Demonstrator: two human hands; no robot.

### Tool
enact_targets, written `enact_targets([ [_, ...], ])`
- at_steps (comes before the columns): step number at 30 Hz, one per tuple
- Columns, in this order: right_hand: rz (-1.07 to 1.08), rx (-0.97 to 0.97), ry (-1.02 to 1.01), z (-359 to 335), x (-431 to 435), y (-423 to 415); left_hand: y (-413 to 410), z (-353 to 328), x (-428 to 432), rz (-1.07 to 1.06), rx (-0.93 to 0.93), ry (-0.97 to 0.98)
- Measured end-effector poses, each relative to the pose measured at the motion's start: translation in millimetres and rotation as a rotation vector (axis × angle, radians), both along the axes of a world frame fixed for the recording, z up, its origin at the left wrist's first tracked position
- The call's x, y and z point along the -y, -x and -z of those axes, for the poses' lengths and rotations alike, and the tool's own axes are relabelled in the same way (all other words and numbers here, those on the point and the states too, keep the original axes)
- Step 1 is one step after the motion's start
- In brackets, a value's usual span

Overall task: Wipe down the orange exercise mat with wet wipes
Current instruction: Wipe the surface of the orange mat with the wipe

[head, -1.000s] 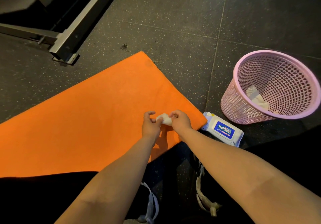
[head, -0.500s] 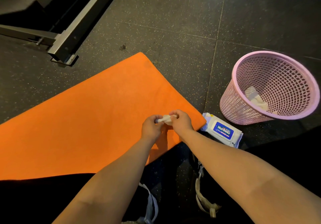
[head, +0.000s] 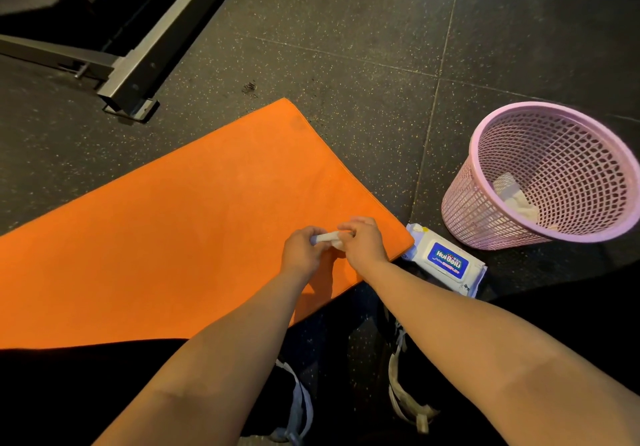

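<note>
Orange mat (head: 173, 238) lies flat below me; my left hand (head: 301, 250) and right hand (head: 363, 241) pinch a folded wipe (head: 327, 237), likely to unfold it.

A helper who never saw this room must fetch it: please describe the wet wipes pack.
Find the orange mat on the dark floor and go to its right corner. Between that corner and the pink mesh basket lies the wipes pack. It is the only flat white packet there, with a blue label on top.
</note>
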State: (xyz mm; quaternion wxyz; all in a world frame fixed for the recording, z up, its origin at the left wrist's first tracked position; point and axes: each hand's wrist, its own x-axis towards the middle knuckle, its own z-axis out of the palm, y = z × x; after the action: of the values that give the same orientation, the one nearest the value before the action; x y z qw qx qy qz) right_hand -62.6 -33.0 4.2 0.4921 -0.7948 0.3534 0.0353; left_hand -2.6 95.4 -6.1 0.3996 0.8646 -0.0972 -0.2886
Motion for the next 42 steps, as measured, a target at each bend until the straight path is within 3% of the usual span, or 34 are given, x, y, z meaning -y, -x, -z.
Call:
enact_targets([
  [3, -0.054, 0.005, 0.102, -1, 1, -1, -3, 1, 0, 0.017, 0.030, 0.029],
  [8, -0.084, 0.072, -0.015, -2, 2, 3, -4, 7, -2, 0.059, 0.036, -0.005],
  [14, -0.115, 0.014, 0.136, 9, 8, 3, -10, 6, -4, 0.080, 0.056, 0.020],
  [20, -0.103, 0.006, 0.132, 6, 8, -2, -16, 0, 1, 0.091, 0.037, -0.012],
  [30, -0.077, 0.022, -0.097, -4, 2, -13, -18, 2, 3, -0.106, -0.013, 0.020],
  [36, 0.203, -0.030, -0.204, 4, 8, -39, -33, 4, 15, -0.202, 0.025, 0.130],
  [42, 0.108, -0.098, 0.006, 22, 16, -74, -66, 19, 35, -0.294, 0.019, 0.185],
])
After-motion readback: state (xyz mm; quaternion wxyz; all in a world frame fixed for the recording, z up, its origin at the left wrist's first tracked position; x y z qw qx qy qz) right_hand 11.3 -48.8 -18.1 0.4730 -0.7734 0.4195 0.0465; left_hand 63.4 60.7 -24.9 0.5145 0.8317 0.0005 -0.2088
